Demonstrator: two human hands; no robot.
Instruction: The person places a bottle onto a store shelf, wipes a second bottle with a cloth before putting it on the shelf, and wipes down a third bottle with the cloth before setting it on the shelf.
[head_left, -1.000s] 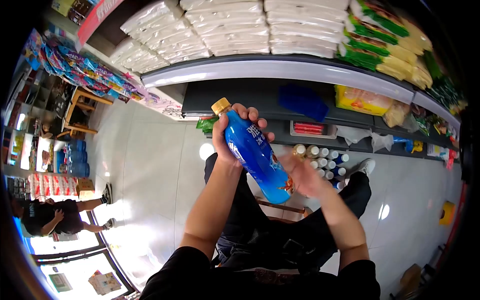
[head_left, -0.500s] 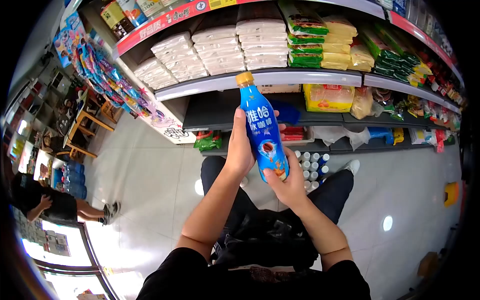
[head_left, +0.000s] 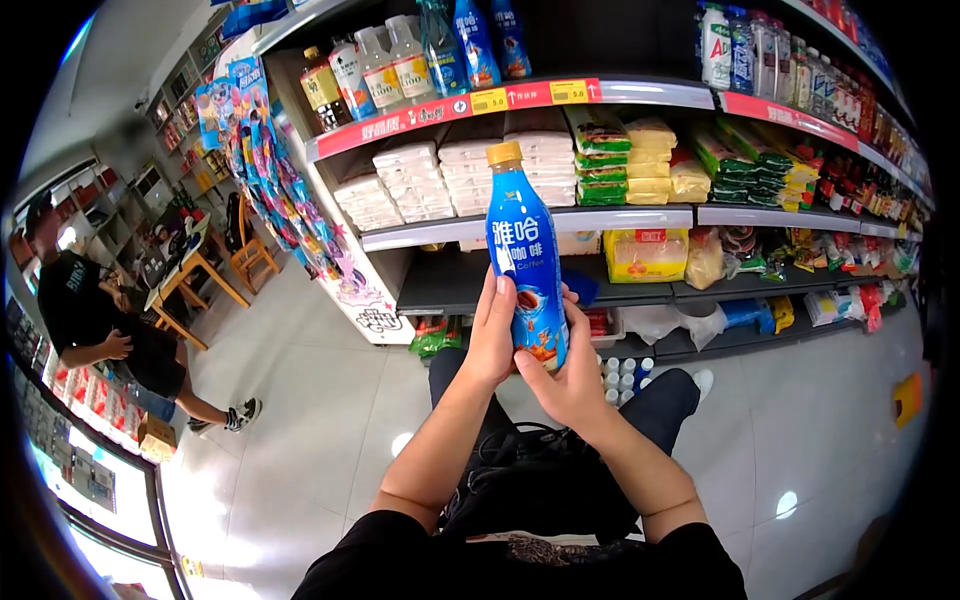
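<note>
A blue coffee drink bottle [head_left: 516,225] with a yellow cap stands nearly upright in front of me, its printed label facing my way. My left hand [head_left: 492,335] is closed along its left side. Around the lower right side wraps my right hand [head_left: 566,378], its thumb across the front near the base. On the upper shelf, two similar blue bottles [head_left: 477,45] stand beside several clear and dark ones. Below the held bottle, several white-capped bottles [head_left: 622,375] stand on the floor between my legs, partly hidden.
White tissue packs [head_left: 405,180] and green and yellow packets [head_left: 600,160] fill the middle shelf. Lower down are a yellow package [head_left: 646,256] and plastic bags [head_left: 680,322]. Hanging snack packs [head_left: 265,165] line the shelf end. At left, a person [head_left: 110,320] stands near a wooden table [head_left: 190,270].
My view has tilted up, so the upper shelf's bottles now show. The coffee bottle has become more upright, still in both hands. The person at left appears higher and more fully in view.
</note>
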